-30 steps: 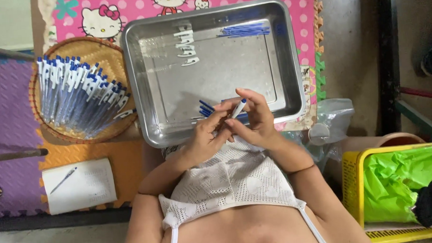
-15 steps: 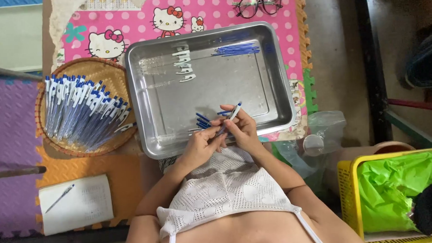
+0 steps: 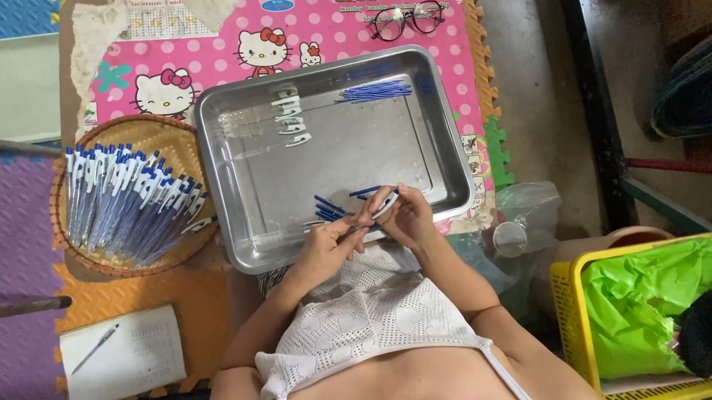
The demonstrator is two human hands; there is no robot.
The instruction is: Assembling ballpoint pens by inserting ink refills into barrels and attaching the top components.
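Head view shows my left hand (image 3: pixel 326 244) and right hand (image 3: pixel 408 215) meeting with both grips clamped on a white-and-blue plastic pen (image 3: pixel 385 203) over the near edge of the shiny rectangular metal tray (image 3: pixel 235 117), loose blue pen parts (image 3: pixel 329 209) just beyond my fingers.

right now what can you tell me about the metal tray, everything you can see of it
The metal tray is a shallow rectangular pan, shiny like steel, with rounded corners and a rolled rim. It lies flat on a pink cartoon mat, beside a woven basket of pens. Inside lie white clips near the far edge, a bundle of blue refills, and a few loose blue parts near the hands. The left hand and right hand hold a pen over its near rim.
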